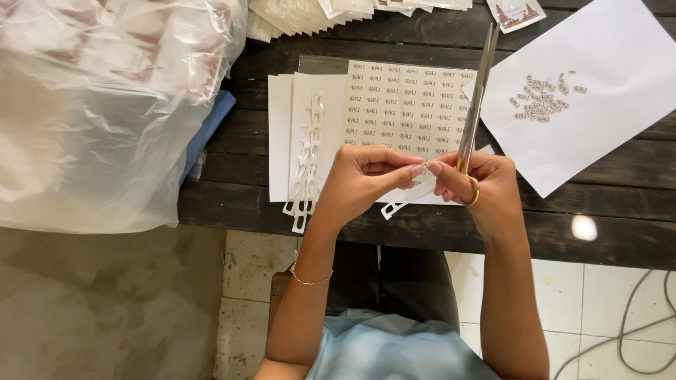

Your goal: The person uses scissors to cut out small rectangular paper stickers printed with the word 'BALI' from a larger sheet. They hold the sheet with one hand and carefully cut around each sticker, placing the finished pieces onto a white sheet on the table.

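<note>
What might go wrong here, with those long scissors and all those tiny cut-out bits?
The scissors point up and away from the right hand, and could nick the sticker sheet. The tiny piece pinched by the left hand could slip. The loose pile of cut labels on white paper might scatter.

both forearms reach forward and angle inward, the left hand (362, 179) and right hand (479, 186) meeting fingertip to fingertip, fingers curled in a fine pinch, wrists slightly raised.
</note>
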